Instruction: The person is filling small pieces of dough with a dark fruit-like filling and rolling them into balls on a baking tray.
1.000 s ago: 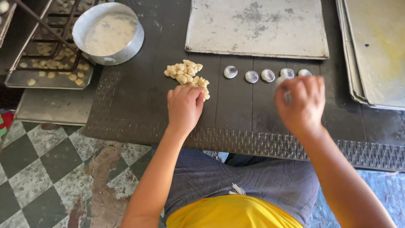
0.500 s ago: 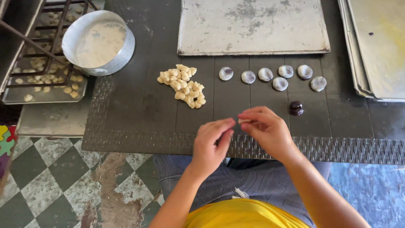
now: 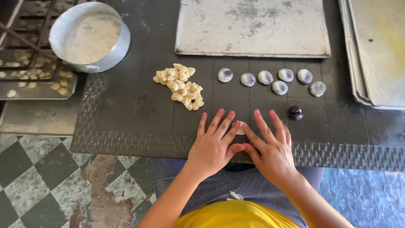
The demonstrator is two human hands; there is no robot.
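dough piece point(image 3: 241, 128) pressed flat under both hands' spread fingers point(image 3: 219, 122); seven filled rounds point(image 3: 280, 87), one dark ball point(image 3: 295, 112).

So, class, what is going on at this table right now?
A person presses a small pale dough piece flat on the dark table with the fingers of the left hand and right hand. Beside them sit a dark filling ball, a row of filled rounds and a pile of dough bits.
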